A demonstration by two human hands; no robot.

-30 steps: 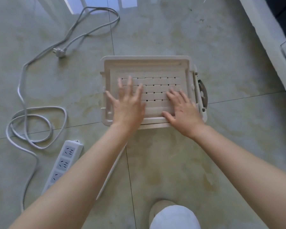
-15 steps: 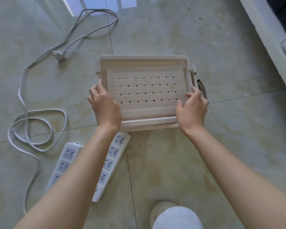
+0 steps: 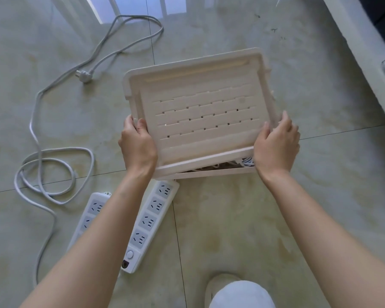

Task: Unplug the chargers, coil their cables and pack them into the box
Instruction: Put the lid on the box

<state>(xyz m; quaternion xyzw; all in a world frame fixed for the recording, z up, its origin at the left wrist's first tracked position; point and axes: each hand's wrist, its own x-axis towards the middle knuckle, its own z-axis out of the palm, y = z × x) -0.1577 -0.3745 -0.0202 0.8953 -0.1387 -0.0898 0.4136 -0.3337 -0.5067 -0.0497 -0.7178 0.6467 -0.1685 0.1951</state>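
Lid (image 3: 200, 112): we hold the slotted beige lid in the centre of the frame, tilted and turned a little askew over the box
Box (image 3: 209, 173): we see only its near rim, a thin strip under the lid's lower edge, on the floor just above centre
Left hand (image 3: 138, 145): grasps the lid's left short end near the lower corner, thumb on top, fingers curled round the edge
Right hand (image 3: 276, 147): grasps the right short end the same way, at about the same height in the frame
Long axis: the lid runs left to right between our hands, its right end higher in the frame than its left
Gap: lid and rim meet at the lower left and part toward the lower right, beside the right hand
White cables (image 3: 246, 161): a bundle shows through that gap, inside the box
What the move turns on: we judge the right end must swing down the frame to square lid with rim; the right hand is nearer the gap
Lower left of frame: two power strips (image 3: 149, 221), a loose grey cord (image 3: 53, 152) and its plug (image 3: 83, 75), all outside the box
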